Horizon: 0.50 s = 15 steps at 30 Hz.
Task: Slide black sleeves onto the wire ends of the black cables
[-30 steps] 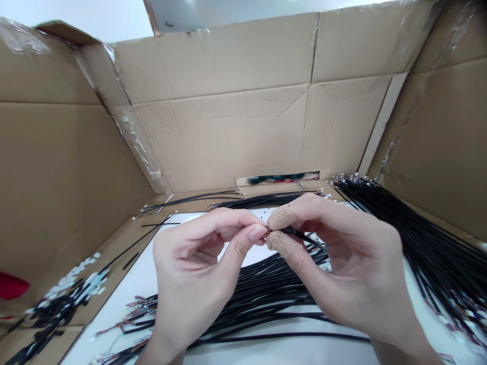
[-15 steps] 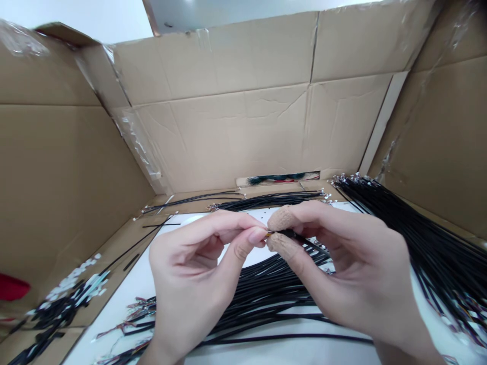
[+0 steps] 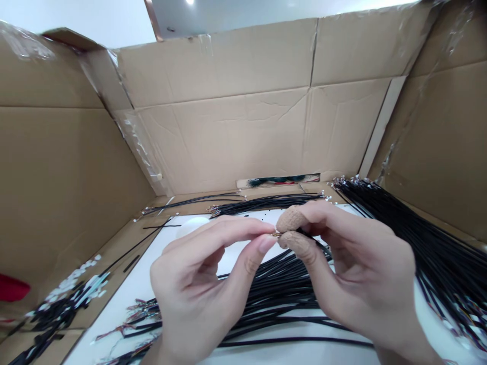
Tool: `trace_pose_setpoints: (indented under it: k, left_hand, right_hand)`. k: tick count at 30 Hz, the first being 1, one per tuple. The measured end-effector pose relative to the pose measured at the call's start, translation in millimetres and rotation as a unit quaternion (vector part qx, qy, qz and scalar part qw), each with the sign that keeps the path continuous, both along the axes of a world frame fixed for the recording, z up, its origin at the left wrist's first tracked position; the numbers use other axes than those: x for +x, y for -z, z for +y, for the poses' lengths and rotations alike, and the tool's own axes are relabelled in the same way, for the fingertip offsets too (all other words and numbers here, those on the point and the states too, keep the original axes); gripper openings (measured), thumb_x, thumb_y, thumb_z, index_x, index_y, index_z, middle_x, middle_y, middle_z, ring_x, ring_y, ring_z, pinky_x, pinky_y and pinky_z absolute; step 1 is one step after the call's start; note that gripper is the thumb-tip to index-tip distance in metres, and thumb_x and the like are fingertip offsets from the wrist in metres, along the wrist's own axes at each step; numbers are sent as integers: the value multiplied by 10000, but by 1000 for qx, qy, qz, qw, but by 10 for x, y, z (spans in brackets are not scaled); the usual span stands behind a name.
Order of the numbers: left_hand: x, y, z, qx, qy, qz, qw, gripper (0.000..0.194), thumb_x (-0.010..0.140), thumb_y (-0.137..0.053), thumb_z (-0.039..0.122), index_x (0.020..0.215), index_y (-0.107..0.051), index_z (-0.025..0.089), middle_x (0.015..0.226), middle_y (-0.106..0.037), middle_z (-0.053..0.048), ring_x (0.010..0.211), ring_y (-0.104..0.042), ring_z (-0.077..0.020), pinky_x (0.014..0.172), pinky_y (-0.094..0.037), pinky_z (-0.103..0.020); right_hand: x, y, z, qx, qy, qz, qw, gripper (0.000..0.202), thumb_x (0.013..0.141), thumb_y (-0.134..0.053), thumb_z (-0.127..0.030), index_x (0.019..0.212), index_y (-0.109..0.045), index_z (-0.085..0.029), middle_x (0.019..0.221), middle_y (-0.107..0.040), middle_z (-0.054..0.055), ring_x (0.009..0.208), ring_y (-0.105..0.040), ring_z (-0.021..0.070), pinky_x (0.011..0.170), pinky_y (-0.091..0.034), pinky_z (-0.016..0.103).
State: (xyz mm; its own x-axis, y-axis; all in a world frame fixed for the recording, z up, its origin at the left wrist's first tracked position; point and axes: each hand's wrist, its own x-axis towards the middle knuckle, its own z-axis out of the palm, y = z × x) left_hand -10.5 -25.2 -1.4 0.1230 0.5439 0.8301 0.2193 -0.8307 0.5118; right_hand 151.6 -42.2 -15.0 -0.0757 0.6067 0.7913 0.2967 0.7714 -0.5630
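Observation:
My left hand (image 3: 215, 276) pinches the thin coloured wire ends (image 3: 276, 234) of a black cable between thumb and index finger. Close beside it, my right hand (image 3: 353, 268) grips the same black cable (image 3: 318, 244) near its end; tan coverings wrap its thumb and index fingertips. The fingertips of both hands almost meet, and they hide most of the cable end. Beneath the hands, a spread of black cables (image 3: 277, 296) lies on the white table surface (image 3: 304, 350), with frayed coloured wires at the left ends.
A thick bundle of black cables (image 3: 441, 243) lies at the right. Smaller cable bundles (image 3: 266, 202) rest along the back. White connectors (image 3: 72, 279) and short black pieces (image 3: 57, 317) are at the left. Cardboard walls (image 3: 236, 126) stand around three sides, with a slot (image 3: 283, 180) at the back.
Both hands have shifted slightly to the right, still close together. The left fingertips are now nearer the right fingertips, and less of the black cable end shows.

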Motion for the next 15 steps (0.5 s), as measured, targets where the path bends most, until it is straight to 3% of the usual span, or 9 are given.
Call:
trace_pose_setpoints:
  k: [3,6,11,15]
  left_hand:
    - [-53,-8,202,-14,-61,-12,998,49,845,-728,225,886,-747,244,799,-765,35,661,-695,-89,631,-571,-171]
    - [-136,95,720,-126,-117,44,984,235,910,-634,394,937,-719,176,807,-753,-25,721,-701,-129,716,-588,-246]
    - [-244,610,1667,-277,-162,211,923,244,930,-632,337,1032,-657,117,1000,-689,-57,884,-676,-184,802,-585,-375]
    - [-262,975,1886,-315,-169,312,880,315,939,-617,339,1192,-608,152,1170,-641,-92,1002,-654,-214,843,-579,-400]
  right_hand:
    - [14,-30,8,12,22,18,1000,265,808,-584,38,851,-594,-223,756,-609,-49,686,-558,86,599,-460,217]
    - [25,-61,29,4,27,27,999,233,827,-600,15,817,-600,-218,747,-635,-54,676,-564,69,596,-466,183]
    - [31,-79,61,-22,7,26,999,219,854,-590,-7,839,-622,-223,770,-642,-73,645,-552,39,561,-458,129]
    - [37,-71,46,-35,-3,26,999,218,867,-579,-15,851,-625,-228,784,-638,-76,645,-545,34,558,-452,119]
